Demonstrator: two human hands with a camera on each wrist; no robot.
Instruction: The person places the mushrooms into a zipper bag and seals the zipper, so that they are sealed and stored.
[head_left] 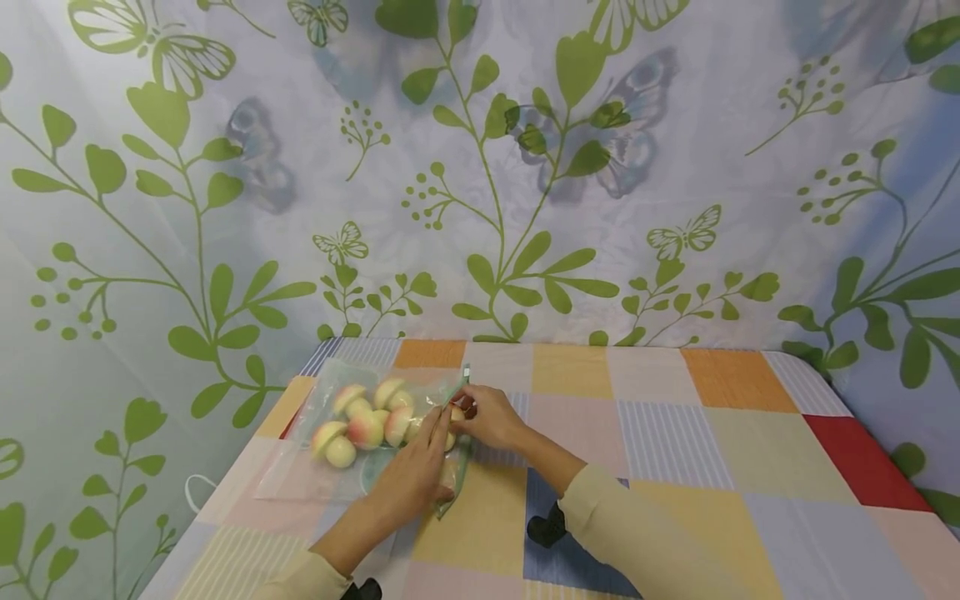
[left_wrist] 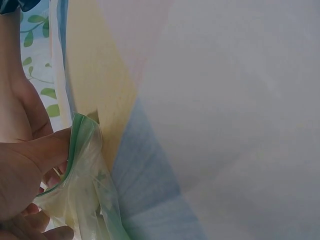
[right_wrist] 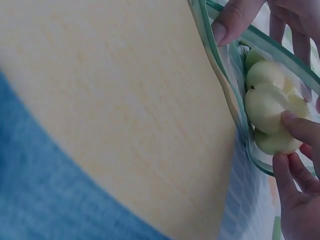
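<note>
A clear zip bag (head_left: 300, 467) with a green zip edge lies at the left of the table, its mouth toward the right. Inside are several round fruits (head_left: 367, 429), pale yellow with pink blush, perhaps peaches. My left hand (head_left: 412, 479) holds the bag by its mouth; its thumb (right_wrist: 232, 22) hooks over the green edge in the right wrist view. At the opening, my right hand (head_left: 491, 419) reaches in. Its thumb and fingers pinch a pale fruit (right_wrist: 265, 107) with a small dark stem spot. Part of the left hand is cut off in the left wrist view.
A patchwork tablecloth (head_left: 660, 450) covers the table. Behind it hangs a curtain (head_left: 420, 275) with green leaves and butterflies. A white loop (head_left: 197, 492) shows by the table's left edge. Under the bag's left side peeks something red (head_left: 288, 423).
</note>
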